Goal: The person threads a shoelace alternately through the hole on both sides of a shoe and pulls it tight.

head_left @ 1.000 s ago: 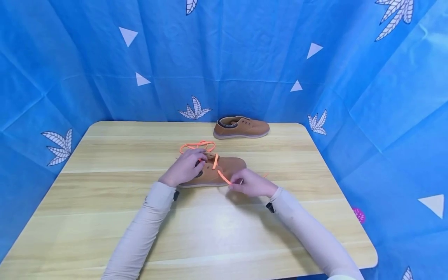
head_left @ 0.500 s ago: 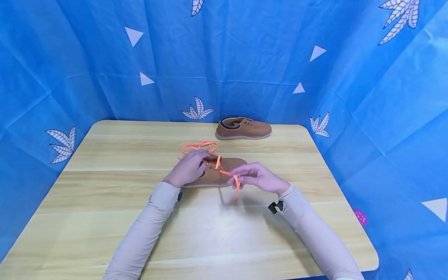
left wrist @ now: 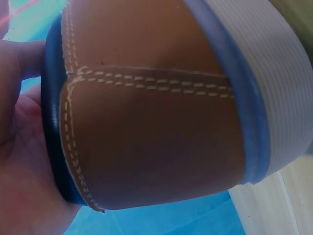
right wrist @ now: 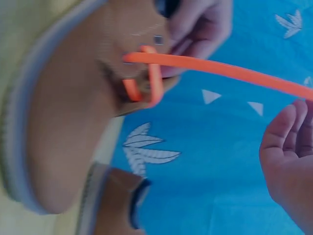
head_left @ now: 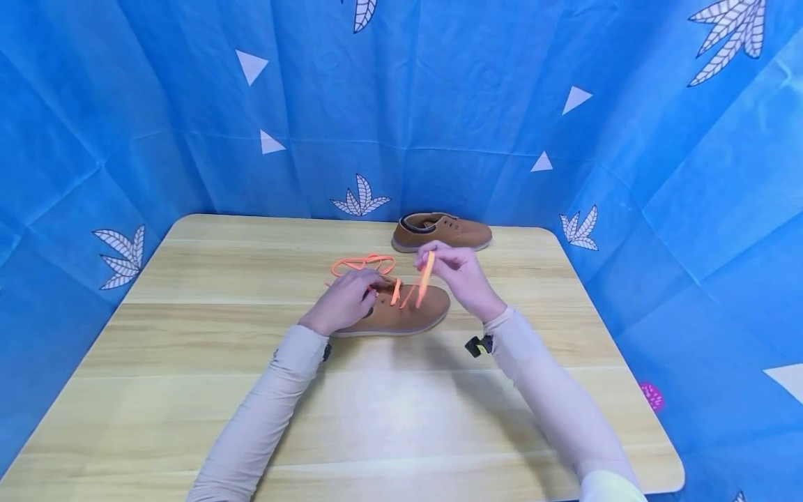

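A brown shoe (head_left: 401,319) lies on the table with its toe to the right. My left hand (head_left: 346,301) holds it at the opening, fingers by the tongue. The left wrist view shows the stitched heel (left wrist: 156,142) close up, with the left hand (left wrist: 22,147) at the dark collar. Above the toe, my right hand (head_left: 463,275) pinches an orange shoelace (head_left: 426,280). In the right wrist view that shoelace (right wrist: 230,70) runs from an eyelet to the right hand (right wrist: 291,161), whose fingertips are partly cut off.
A second brown shoe (head_left: 467,235), with no lace showing in its eyelets, stands at the table's back edge. The lace's other length (head_left: 364,261) lies looped behind the near shoe. Blue patterned cloth (head_left: 401,104) hangs around the wooden table (head_left: 376,418).
My right hand has risen from in front of the toe to above and behind it, drawing the orange shoelace up. The left hand stays at the shoe's opening.
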The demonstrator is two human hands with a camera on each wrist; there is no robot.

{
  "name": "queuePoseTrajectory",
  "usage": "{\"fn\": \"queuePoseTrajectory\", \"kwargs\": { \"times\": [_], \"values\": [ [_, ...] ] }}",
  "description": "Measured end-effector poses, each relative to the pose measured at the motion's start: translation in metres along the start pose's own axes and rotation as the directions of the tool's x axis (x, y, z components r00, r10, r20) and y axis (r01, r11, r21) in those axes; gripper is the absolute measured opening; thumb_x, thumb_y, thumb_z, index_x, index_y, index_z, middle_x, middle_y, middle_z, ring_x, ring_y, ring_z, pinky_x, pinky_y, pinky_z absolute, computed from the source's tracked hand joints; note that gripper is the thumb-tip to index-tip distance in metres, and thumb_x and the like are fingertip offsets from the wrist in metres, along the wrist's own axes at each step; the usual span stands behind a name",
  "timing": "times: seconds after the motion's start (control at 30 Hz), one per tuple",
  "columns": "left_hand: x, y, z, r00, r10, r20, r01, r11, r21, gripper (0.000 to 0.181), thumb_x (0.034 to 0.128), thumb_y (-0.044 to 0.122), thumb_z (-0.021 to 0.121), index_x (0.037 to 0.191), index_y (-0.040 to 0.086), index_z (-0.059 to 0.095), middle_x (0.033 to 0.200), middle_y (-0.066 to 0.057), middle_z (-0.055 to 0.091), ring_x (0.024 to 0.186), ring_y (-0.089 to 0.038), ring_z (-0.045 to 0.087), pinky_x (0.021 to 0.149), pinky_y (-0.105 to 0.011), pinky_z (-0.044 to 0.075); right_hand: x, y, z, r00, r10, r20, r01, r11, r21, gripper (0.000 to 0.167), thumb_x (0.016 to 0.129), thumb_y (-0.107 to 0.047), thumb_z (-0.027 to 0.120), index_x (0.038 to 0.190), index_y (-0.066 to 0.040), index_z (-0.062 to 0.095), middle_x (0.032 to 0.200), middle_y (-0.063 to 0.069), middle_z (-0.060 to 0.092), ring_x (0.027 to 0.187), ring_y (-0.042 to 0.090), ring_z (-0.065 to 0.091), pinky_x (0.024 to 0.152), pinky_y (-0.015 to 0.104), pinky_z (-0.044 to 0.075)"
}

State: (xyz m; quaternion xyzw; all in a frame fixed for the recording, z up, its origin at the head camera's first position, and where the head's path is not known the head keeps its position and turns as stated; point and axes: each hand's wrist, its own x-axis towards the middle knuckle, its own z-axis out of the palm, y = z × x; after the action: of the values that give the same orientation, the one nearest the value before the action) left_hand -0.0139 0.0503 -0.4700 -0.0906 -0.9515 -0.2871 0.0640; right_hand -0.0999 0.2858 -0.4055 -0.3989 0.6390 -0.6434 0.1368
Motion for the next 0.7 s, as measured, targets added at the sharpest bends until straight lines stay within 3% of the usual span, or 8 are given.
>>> {"fn": "queuePoseTrajectory", "kwargs": {
  "times": [0.1, 0.27, 0.4, 0.53, 0.7],
  "values": [
    [0.0, 0.002, -0.001, 1.0, -0.009, 0.001, 0.009, 1.0, -0.006, 0.027, 0.1007, 0.008, 0.059, 0.125, 0.008, 0.07, 0.128, -0.008, 0.07, 0.126, -0.029, 0.064, 0.111, -0.048, 0.049, 0.013, -0.009, 0.002, 0.999, -0.025, -0.026, 0.025, 0.999, 0.022, 0.025, 0.105, -0.013, 0.06, 0.106, 0.008, 0.074, 0.101, 0.003, 0.074, 0.099, 0.015, 0.069, 0.092, 0.028, 0.059],
    [0.0, 0.003, -0.001, 1.0, -0.007, -0.001, 0.007, 1.0, -0.016, 0.027, 0.1002, 0.007, 0.059, 0.125, 0.008, 0.07, 0.127, -0.007, 0.071, 0.121, -0.028, 0.066, 0.108, -0.047, 0.052, 0.032, -0.02, 0.008, 0.996, 0.017, -0.089, -0.003, 0.988, 0.153, 0.025, 0.107, -0.015, 0.057, 0.11, 0.003, 0.074, 0.092, 0.004, 0.074, 0.085, 0.016, 0.072, 0.091, 0.037, 0.062],
    [-0.001, 0.002, -0.002, 1.0, -0.011, -0.004, 0.011, 1.0, -0.011, 0.028, 0.0999, 0.006, 0.059, 0.126, 0.008, 0.07, 0.127, -0.007, 0.071, 0.121, -0.028, 0.067, 0.108, -0.047, 0.052, 0.048, -0.023, 0.014, 0.988, 0.037, -0.152, -0.008, 0.981, 0.191, 0.025, 0.107, -0.018, 0.056, 0.111, 0.0, 0.073, 0.084, 0.003, 0.069, 0.075, 0.014, 0.067, 0.079, 0.033, 0.064],
    [-0.001, 0.002, -0.002, 1.0, -0.003, -0.009, 0.003, 1.0, -0.016, 0.028, 0.1, 0.006, 0.059, 0.126, 0.008, 0.07, 0.128, -0.007, 0.071, 0.121, -0.028, 0.067, 0.108, -0.047, 0.052, 0.065, -0.025, 0.02, 0.98, 0.023, -0.2, 0.01, 0.987, 0.163, 0.027, 0.108, -0.023, 0.055, 0.111, -0.003, 0.072, 0.078, 0.002, 0.062, 0.063, 0.012, 0.056, 0.06, 0.021, 0.053],
    [0.0, 0.002, -0.002, 1.0, 0.01, -0.013, -0.01, 1.0, -0.016, 0.028, 0.0998, 0.007, 0.06, 0.126, 0.008, 0.07, 0.127, -0.007, 0.071, 0.12, -0.028, 0.067, 0.107, -0.046, 0.053, 0.084, -0.024, 0.027, 0.971, 0.01, -0.241, 0.026, 0.989, 0.145, 0.026, 0.108, -0.021, 0.055, 0.12, -0.002, 0.068, 0.075, 0.0, 0.059, 0.056, 0.012, 0.045, 0.05, 0.022, 0.039]
  ]
}}
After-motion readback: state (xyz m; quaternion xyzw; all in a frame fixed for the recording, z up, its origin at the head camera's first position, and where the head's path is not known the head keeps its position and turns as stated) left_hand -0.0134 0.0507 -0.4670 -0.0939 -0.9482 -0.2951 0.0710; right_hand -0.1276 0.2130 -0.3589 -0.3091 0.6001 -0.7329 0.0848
